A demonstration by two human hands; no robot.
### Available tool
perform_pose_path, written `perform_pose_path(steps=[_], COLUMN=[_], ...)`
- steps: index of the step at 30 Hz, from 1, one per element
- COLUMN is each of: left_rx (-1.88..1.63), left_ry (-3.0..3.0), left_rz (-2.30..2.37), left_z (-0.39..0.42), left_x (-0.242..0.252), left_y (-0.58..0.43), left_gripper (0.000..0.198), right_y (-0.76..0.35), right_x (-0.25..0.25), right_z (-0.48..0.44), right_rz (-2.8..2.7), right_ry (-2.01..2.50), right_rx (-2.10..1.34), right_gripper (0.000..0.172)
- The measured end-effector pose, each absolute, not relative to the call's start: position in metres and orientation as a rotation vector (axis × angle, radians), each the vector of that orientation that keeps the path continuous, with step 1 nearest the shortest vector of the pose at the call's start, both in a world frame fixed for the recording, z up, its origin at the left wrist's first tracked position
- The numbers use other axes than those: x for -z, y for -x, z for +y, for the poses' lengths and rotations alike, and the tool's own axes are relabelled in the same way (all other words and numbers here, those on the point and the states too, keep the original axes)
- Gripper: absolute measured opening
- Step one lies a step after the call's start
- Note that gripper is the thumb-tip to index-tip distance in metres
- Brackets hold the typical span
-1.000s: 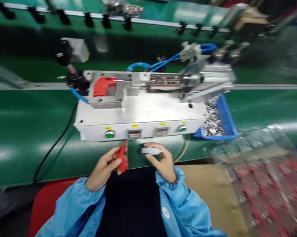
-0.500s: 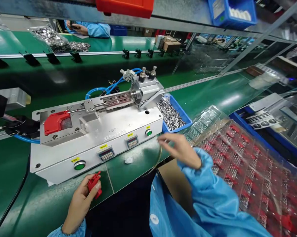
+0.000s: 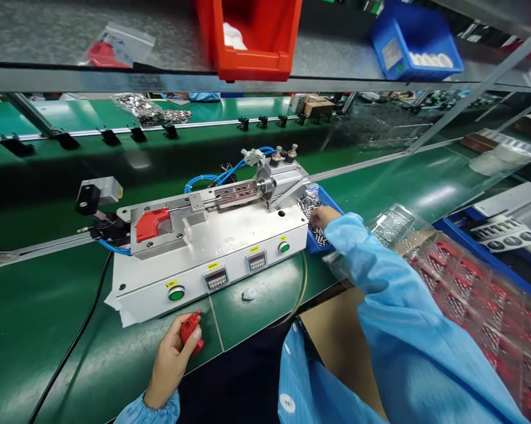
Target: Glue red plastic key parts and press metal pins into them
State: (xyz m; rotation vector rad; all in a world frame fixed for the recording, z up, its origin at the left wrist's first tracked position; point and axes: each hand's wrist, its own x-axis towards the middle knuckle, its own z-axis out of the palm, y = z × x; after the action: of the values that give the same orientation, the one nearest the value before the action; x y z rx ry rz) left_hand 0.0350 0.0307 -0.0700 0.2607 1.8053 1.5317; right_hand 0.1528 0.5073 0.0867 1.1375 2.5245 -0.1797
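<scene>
The red pistol-shaped plastic part (image 3: 191, 333), in the head view, is sitting at near left in the left hand (image 3: 168, 360), whose thumb and fingers are pinching it. The right hand (image 3: 325, 217) is reaching among small metal pins (image 3: 320, 237) in the blue bin (image 3: 328, 199), right of the silver machine (image 3: 221, 238) (its fingertips are hiding there; I cannot tell how open, or holding what).

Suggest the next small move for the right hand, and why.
I'd probably pinch one small metal piece and lift it out: the right hand is down at the pieces in the blue bin, while the left hand holds a red part. Whether the right fingers grip a piece can't be seen.
</scene>
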Motion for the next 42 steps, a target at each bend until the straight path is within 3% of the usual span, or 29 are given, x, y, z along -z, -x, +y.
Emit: perform_pose_path(steps=[3, 6, 9, 12, 17, 20, 23, 31, 36, 42], left_rx=[-1.526, -1.48, -1.459, -1.492, -1.496, -1.514, -1.554, -1.567, -1.525, -1.501], left_ry=[-0.332, -0.41, -0.44, -0.489, -0.615, -0.634, -0.632, -0.637, -0.646, -0.66], left_rz=[1.773, 1.81, 1.859, 1.901, 1.968, 1.984, 1.982, 2.0, 2.002, 2.028], left_z=[0.032, 0.034, 0.037, 0.044, 0.057, 0.061, 0.061, 0.061, 0.059, 0.059], left_x=[0.07, 0.072, 0.076, 0.076, 0.07, 0.068, 0.066, 0.065, 0.06, 0.058], left_y=[-0.037, -0.037, -0.039, -0.041, -0.037, -0.033, -0.032, -0.031, -0.027, -0.027], left_gripper=[0.056, 0.049, 0.049, 0.045, 0.035, 0.034, 0.034, 0.027, 0.026, 0.025], right_y=[-0.169, -0.185, -0.19, -0.176, -0.105, -0.038, 0.027, 0.067, 0.052, 0.071], right_x=[-0.118, -0.154, -0.181, -0.193, -0.185, -0.175, -0.161, -0.132, -0.134, -0.139], right_z=[0.513, 0.508, 0.487, 0.458, 0.406, 0.375, 0.355, 0.35, 0.352, 0.321], right_rz=[2.606, 2.723, 2.875, 2.939, 2.999, 3.086, 3.27, 3.341, 3.38, 3.33], right_ry=[-1.1, -1.054, -0.93, -0.653, -0.035, 0.316, 0.397, 0.456, 0.487, 0.465], right_rx=[0.383, 0.601, 1.091, 1.377, 1.147, 1.016, 0.846, 0.602, 0.338, 0.192], right_gripper=[0.02, 0.036, 0.054, 0.049, 0.037, 0.022, 0.013, 0.018, 0.029, 0.027])
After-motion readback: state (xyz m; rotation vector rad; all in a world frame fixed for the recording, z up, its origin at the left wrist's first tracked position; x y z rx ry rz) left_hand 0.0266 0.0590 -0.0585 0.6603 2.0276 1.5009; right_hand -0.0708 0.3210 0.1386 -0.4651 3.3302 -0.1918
